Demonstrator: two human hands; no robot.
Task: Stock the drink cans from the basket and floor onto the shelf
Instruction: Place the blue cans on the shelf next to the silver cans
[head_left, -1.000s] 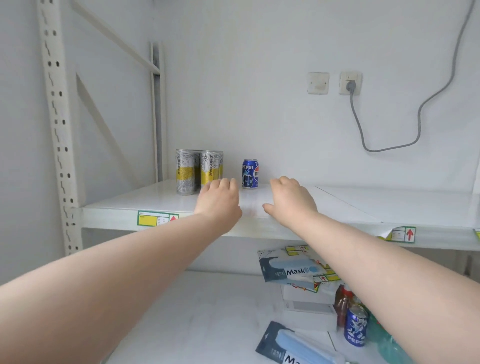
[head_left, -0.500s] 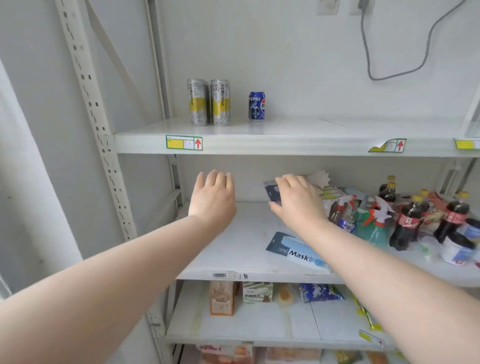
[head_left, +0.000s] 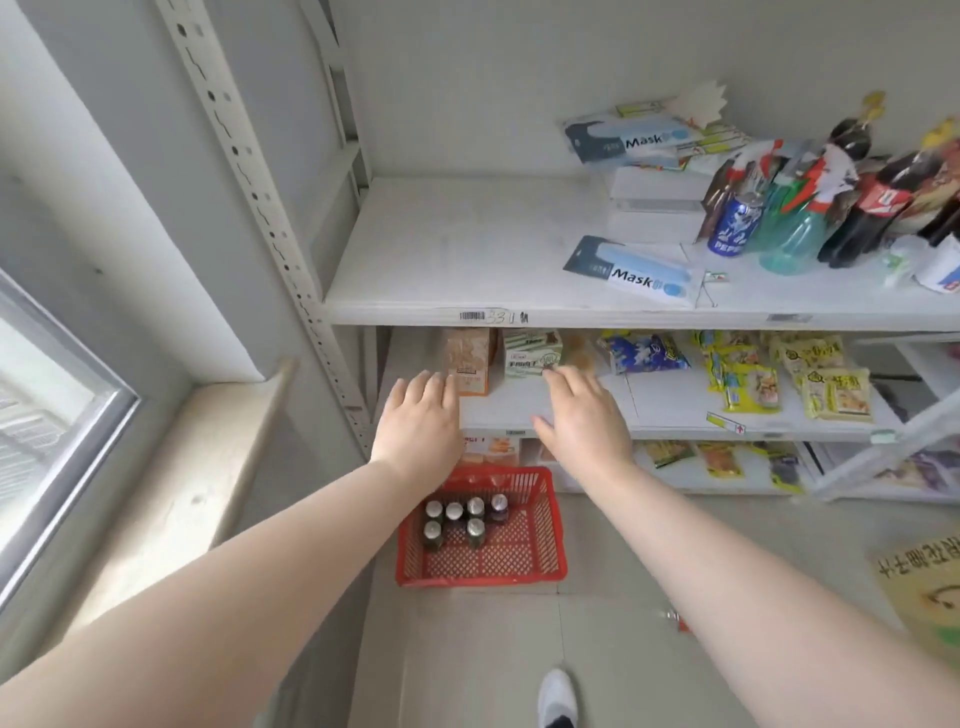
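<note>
cans (head_left: 462, 519): I counted six, upright, long axes vertical, tops facing up | location: far-left part of red basket (head_left: 480, 577) on floor | left hand (head_left: 418, 421), right hand (head_left: 584, 415): stretched flat, holding nothing | cans lay below both hands in my view, nearer the left wrist, well apart from the fingers (head_left: 565, 380)

basket (head_left: 530, 564): red, on floor, six cans (head_left: 453, 512) | left hand (head_left: 418, 428), right hand (head_left: 584, 423): outstretched, empty

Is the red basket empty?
No, six drink cans stand together in one corner of the red basket.
</note>
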